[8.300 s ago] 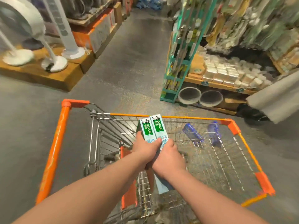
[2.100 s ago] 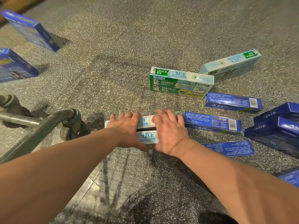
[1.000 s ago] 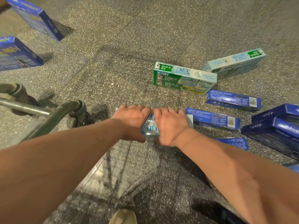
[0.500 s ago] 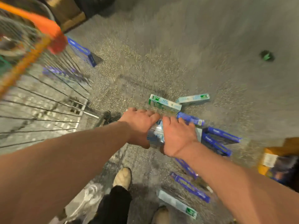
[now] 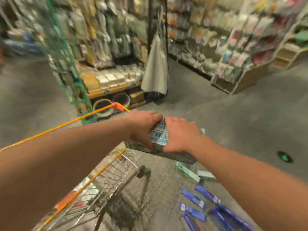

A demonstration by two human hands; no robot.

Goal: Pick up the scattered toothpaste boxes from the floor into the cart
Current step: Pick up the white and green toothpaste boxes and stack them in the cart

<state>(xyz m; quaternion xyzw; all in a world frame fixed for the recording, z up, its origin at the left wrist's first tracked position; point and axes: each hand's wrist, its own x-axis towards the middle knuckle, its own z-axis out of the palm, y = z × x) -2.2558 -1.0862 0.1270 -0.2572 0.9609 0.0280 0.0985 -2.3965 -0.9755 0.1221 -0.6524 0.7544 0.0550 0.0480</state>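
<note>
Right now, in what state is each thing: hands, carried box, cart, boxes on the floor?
White-and-blue cardboard toothpaste box: lifted, held between both hands.
Left hand: grips the box.
Right hand: grips the box.
Orange-rimmed wire cart: upright, on the floor.
Dark blue cardboard boxes: lying on the floor.
White-and-green cardboard box: lying on the floor.

The cart (image 5: 116,174) fills the lower left of the frame. At centre, just right of its rim, the left hand (image 5: 143,129) and right hand (image 5: 181,135) hold toothpaste boxes (image 5: 159,136) between them. Loose boxes (image 5: 193,211) lie on the floor (image 5: 241,117) at lower right. Shelves (image 5: 113,79) span the top.
</note>
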